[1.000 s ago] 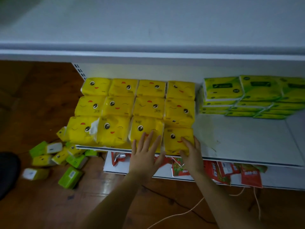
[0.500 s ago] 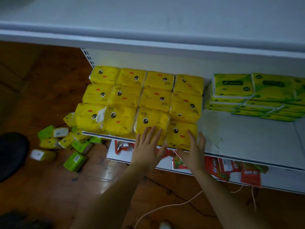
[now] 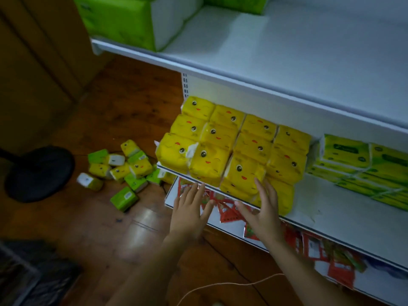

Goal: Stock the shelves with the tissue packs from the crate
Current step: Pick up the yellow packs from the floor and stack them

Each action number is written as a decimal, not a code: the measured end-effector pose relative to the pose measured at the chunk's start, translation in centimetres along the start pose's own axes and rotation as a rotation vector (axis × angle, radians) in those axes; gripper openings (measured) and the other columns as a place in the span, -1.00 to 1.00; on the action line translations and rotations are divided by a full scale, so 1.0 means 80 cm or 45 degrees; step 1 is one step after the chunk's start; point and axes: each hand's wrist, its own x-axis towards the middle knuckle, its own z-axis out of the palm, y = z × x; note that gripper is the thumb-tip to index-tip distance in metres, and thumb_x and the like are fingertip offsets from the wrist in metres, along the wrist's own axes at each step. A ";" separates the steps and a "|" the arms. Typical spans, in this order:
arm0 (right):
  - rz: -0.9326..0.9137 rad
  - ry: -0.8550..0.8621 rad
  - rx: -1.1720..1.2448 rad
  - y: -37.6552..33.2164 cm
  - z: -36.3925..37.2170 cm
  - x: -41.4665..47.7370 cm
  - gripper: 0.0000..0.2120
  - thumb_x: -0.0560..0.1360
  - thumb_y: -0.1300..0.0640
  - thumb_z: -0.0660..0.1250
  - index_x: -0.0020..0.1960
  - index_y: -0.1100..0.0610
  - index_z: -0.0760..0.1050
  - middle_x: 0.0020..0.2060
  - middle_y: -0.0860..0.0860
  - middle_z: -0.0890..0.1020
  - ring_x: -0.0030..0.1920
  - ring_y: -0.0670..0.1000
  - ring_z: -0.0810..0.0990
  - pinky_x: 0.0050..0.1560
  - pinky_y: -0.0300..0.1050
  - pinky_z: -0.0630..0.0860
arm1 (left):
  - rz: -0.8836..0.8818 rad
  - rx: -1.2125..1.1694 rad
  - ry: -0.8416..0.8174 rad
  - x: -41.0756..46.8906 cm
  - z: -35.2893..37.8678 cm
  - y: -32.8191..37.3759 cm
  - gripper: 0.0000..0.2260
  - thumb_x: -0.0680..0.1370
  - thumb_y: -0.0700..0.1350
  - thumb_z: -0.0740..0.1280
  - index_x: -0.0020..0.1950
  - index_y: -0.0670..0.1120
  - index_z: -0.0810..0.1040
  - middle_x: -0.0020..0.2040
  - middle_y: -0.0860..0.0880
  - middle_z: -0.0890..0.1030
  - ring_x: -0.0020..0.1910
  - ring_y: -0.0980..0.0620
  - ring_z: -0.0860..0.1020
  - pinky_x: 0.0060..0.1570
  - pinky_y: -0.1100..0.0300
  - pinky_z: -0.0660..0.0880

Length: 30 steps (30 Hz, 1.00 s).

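Observation:
Several yellow tissue packs point(image 3: 234, 144) with cartoon faces stand in rows on the white middle shelf point(image 3: 331, 219). The front packs overhang the shelf edge. My right hand point(image 3: 262, 208) has straight fingers, and its fingertips touch the lower front yellow pack point(image 3: 284, 195). My left hand point(image 3: 189, 208) hovers with spread fingers just below the shelf edge, holding nothing. A heap of small yellow and green tissue packs point(image 3: 123, 168) lies on the wooden floor to the left. At the bottom left a dark crate point(image 3: 33, 277) is partly visible.
Green tissue packs point(image 3: 364, 166) are stacked on the right of the same shelf. Large green packs point(image 3: 123, 18) stand on the upper shelf. Red packets point(image 3: 227, 210) lie on the lower shelf. A round black base point(image 3: 39, 173) sits on the floor, and a thin cord point(image 3: 231, 283) runs beneath my arms.
My view has swung left and down. My left hand came off the front yellow pack and dropped below the shelf edge. My right hand stays against the front right pack.

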 end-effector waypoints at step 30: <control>0.131 -0.667 -0.071 -0.325 0.518 0.017 -0.28 0.44 -0.02 0.39 0.49 -0.03 0.11 0.47 0.12 0.06 0.48 0.07 0.08 0.39 -0.07 0.16 | -0.715 -0.291 0.150 -0.058 -0.297 -0.532 -0.45 0.60 0.20 -0.01 0.54 0.03 0.00 0.56 0.01 0.01 0.53 0.00 -0.02 0.47 0.04 -0.07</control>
